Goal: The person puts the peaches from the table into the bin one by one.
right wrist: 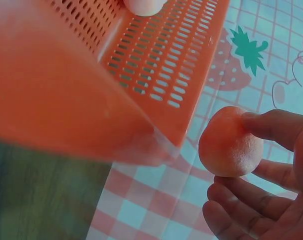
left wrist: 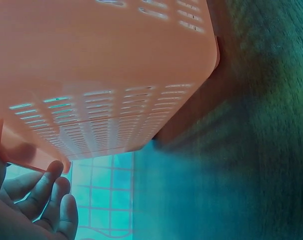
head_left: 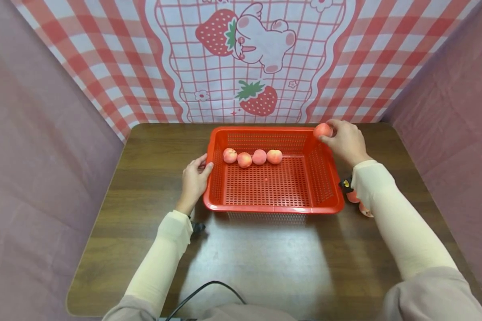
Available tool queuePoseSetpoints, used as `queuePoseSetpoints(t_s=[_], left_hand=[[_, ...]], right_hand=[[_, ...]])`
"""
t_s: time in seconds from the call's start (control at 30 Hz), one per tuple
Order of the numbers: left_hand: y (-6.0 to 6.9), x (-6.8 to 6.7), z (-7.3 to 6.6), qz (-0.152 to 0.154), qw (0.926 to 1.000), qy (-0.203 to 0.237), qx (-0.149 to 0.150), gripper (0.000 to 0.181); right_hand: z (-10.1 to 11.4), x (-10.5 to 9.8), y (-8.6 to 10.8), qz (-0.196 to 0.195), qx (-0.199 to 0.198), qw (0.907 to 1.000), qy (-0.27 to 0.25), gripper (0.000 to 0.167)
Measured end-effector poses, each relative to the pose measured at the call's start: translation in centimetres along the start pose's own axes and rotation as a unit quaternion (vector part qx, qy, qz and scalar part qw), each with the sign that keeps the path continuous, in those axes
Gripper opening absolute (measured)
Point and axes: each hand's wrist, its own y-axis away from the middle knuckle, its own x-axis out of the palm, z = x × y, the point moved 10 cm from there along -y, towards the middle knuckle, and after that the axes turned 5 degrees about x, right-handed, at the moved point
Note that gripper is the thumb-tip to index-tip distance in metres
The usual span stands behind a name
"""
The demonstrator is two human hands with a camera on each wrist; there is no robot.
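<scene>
Checked cloth (head_left: 261,58) hangs behind the red basket (head_left: 273,209) on our tabletop (head_left: 257,263); by its far right corner our right grip (head_left: 347,140) pinches a peach (head_left: 322,130), while our left grip (head_left: 193,179) holds its left side.

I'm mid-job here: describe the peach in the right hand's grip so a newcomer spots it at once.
On the wood-grain table, find the red plastic basket. By its far right corner, the right hand's grip holds the peach. Unlike the four peaches lined up inside and the partly hidden peaches to the basket's right, it alone is being held.
</scene>
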Motion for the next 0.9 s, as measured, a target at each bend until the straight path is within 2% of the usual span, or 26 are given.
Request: queuePoseSetpoints(t_s=[0.2, 0.53, 0.9], left_hand=[[0.0, 0.0, 0.0, -0.005, 1.0, 0.003, 0.004, 0.04], [0.0, -0.1, 0.1, -0.009, 0.9999, 0.005, 0.001, 0.04], [0.0, -0.1, 0.0, -0.012, 0.9998, 0.017, 0.004, 0.039]], right_hand=[[0.5, 1.7, -0.3, 0.021, -0.001, 0.9997, 0.01, 0.049], [2.1, 3.4, -1.2, 0.044, -0.005, 0.9986, 0.029, 0.05], [2.6, 7.0, -1.5, 0.085, -0.005, 0.9951, 0.05, 0.054]])
